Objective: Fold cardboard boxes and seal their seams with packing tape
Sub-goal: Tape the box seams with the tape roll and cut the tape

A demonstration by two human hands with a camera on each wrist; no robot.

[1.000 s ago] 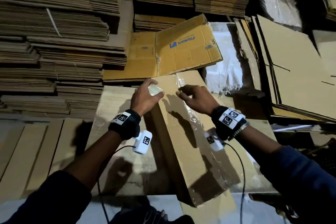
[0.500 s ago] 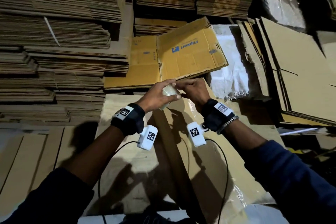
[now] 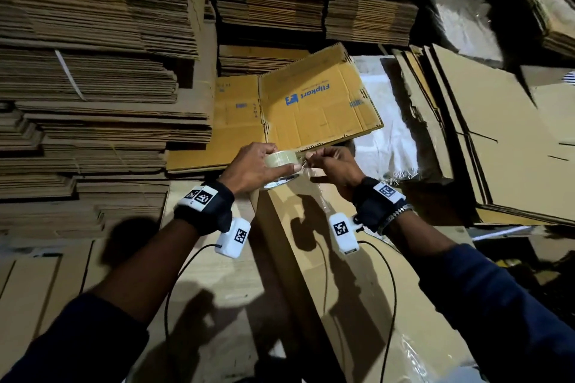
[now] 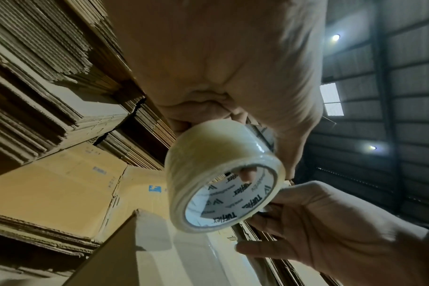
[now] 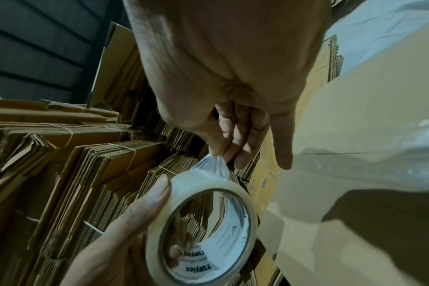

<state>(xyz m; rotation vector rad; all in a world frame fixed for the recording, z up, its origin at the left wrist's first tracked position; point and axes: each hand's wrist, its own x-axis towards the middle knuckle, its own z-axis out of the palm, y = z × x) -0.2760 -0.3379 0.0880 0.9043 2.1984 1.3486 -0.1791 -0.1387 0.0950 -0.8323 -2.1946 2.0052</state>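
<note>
Stacked flat cartons (image 3: 93,78) wall in the workspace, and a printed yellow sheet (image 3: 314,102) lies behind the folded cardboard box (image 3: 295,242). Above its far end, the left hand (image 3: 249,169) wraps thumb and fingers round the tape roll (image 3: 281,162), while the right hand (image 3: 334,169) pinches the free tape end (image 5: 214,164). Risky spot: that bunched film could crumple onto itself or tear off narrow. Only the right wrist view shows the pinch; the head view alone shows the box's taped seam.
</note>
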